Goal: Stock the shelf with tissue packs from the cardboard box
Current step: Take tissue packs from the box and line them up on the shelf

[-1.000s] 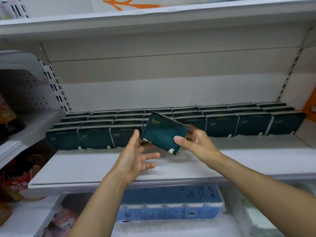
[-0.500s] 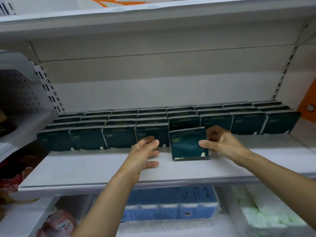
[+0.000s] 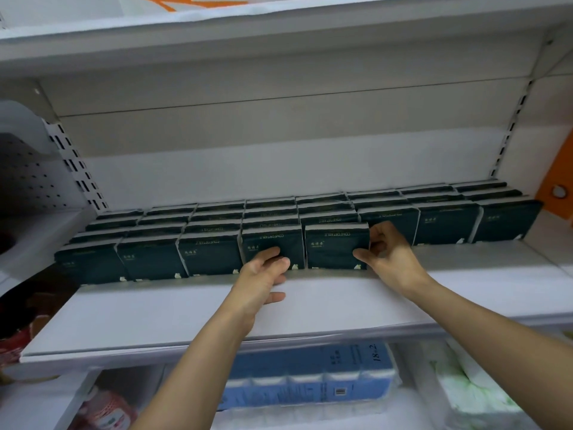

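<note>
Dark green tissue packs [image 3: 210,256] stand upright in several rows along the back of the white shelf [image 3: 186,315]. One pack [image 3: 335,246] stands at the front of the row, and my right hand [image 3: 387,256] grips its right edge. My left hand [image 3: 263,274] has its fingers spread, with the fingertips pressed on the front of the neighbouring pack [image 3: 269,243] just to the left. The cardboard box is out of view.
A blue tissue bundle [image 3: 310,377] and white-green packs [image 3: 471,386] lie on the shelf below. Red packets [image 3: 105,411] sit lower left. Another shelf [image 3: 279,29] runs overhead. An orange panel [image 3: 558,181] is at the right edge.
My right hand brought the tilted pack down, stood it on the shelf and pushed it back into the front row. My left hand moved forward onto the pack beside it.
</note>
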`<state>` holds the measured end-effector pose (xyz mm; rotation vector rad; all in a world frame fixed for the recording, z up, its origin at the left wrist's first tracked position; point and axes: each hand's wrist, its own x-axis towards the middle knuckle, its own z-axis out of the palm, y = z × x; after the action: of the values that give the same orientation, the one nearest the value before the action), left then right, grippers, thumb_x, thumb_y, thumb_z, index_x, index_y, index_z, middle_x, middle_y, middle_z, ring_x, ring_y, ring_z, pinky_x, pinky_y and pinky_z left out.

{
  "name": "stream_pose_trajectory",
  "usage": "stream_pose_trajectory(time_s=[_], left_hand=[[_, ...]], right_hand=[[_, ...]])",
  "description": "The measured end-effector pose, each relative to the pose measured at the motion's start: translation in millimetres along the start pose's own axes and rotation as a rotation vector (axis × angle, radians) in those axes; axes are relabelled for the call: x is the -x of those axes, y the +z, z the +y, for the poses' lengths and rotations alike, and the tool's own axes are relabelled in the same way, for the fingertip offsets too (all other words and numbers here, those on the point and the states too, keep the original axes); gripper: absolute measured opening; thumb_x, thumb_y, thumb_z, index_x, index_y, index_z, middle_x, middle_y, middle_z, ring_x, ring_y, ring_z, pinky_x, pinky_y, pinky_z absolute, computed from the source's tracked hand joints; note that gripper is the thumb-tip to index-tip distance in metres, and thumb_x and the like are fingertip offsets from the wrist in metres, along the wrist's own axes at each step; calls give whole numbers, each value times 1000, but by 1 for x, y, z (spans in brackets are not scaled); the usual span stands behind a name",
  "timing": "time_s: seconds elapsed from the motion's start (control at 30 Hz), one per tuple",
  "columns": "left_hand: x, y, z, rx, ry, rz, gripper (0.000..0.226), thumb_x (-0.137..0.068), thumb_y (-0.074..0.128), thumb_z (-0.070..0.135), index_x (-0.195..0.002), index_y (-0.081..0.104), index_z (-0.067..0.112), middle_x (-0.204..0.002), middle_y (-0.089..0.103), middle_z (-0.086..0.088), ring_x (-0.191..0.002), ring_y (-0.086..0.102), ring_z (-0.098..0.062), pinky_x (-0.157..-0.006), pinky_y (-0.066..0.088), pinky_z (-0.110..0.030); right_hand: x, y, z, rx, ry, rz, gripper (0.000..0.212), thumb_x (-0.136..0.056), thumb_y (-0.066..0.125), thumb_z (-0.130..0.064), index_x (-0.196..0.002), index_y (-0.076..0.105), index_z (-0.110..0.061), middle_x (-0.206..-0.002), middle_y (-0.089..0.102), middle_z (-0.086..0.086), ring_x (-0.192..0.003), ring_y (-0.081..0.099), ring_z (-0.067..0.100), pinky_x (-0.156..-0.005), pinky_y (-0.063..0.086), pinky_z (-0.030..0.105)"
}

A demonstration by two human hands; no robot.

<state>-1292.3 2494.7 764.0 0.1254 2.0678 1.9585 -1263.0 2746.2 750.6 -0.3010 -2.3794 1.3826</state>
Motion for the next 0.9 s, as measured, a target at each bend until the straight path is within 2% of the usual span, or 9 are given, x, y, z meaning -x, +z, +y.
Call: stream_pose_trajectory(time_s=[0.17,0.37,0.43,0.5,0.6,0.67,0.73,0.8,0.9], left_hand=[[-2,0,-2,9,-6,4,30,-98,63,27,-127,56,31,-117,66,10,-110,64,-16,-86,59,-34],[-1,1,-3,12,-13,21,33,-98,63,27,-130,55,29,-119,65,7,-109,65,-16,-84,59,-31],[0,3,-4,13,-14,30,33,-99,63,27,-130,55,28,-119,65,5,-109,65,-16,-84,59,-30],[1,3,-3,16,-14,39,33,-98,63,27,-130,55,28,-118,66,4,-110,65,-16,-83,58,-29],[3,4,-3,30,-18,58,35,-98,63,26,-132,56,25,-117,66,3,-110,65,-18,-83,58,-30],[7,6,-3,52,-19,87,33,-99,63,25,-131,57,22,-118,67,0,-108,66,-19,-81,59,-32],[14,12,-3,87,-17,100,27,-99,62,23,-126,60,18,-118,69,-5,-101,68,-20,-77,59,-34],[26,22,-1,127,-10,78,21,-99,62,21,-120,63,19,-113,72,-6,-93,70,-19,-69,57,-33],[46,41,-1,151,19,-18,17,-100,58,21,-116,65,22,-105,76,-3,-84,72,-16,-62,55,-29]], right_hand=[[-1,7,2,48,-19,12,28,-85,74,-20,-100,50,-18,-87,63,-2,-80,64,18,-71,52,31],[-5,8,6,71,-2,6,26,-86,73,-23,-97,50,-19,-86,63,0,-81,63,21,-76,54,40],[-5,9,5,75,5,-5,27,-86,72,-23,-100,50,-18,-87,62,-1,-82,63,21,-75,53,37],[-3,8,1,66,5,-26,30,-87,71,-22,-106,49,-16,-87,59,-4,-82,62,18,-71,49,28],[5,6,-3,96,-6,-26,41,-89,70,-22,-118,43,-14,-86,55,-6,-76,57,7,-61,41,16],[14,3,-5,108,-10,9,48,-89,69,-25,-126,40,-13,-87,55,-4,-78,55,5,-60,40,15],[28,-3,-5,87,-12,45,47,-90,68,-29,-126,42,-15,-92,58,-1,-86,59,12,-69,46,22],[42,-9,-6,63,-46,73,34,-92,64,-30,-120,50,-17,-94,60,-4,-88,59,13,-80,51,31],[65,-17,-6,30,-128,168,11,-94,60,-27,-103,59,-20,-87,60,-9,-80,58,15,-79,54,44]])
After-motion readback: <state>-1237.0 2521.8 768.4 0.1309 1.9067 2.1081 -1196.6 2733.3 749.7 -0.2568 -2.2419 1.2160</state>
